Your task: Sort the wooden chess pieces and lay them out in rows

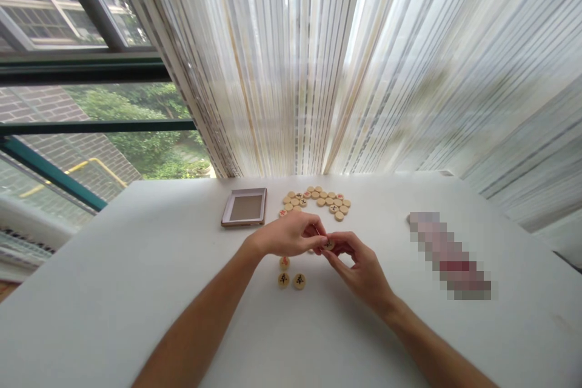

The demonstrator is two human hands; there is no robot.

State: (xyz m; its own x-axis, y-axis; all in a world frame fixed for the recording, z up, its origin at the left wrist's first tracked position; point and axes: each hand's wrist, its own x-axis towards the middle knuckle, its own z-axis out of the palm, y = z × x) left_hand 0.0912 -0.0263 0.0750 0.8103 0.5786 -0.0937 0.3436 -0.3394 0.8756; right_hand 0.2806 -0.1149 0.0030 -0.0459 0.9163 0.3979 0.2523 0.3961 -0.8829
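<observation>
My left hand hangs over the white table, its curled fingertips meeting my right hand. My right hand pinches a round wooden Chinese chess piece between finger and thumb. The left fingers press close against this piece, and I cannot tell whether they grip it. Below my left wrist's line, a small group of similar pieces lies on the table, with red or black characters. A large crescent of tightly placed wooden pieces lies beyond my hands.
A shallow rectangular tray or box lid lies left of the crescent. A pixelated, blurred object lies on the table's right side. Striped sheer curtains hang behind the table, and a window stands at the left.
</observation>
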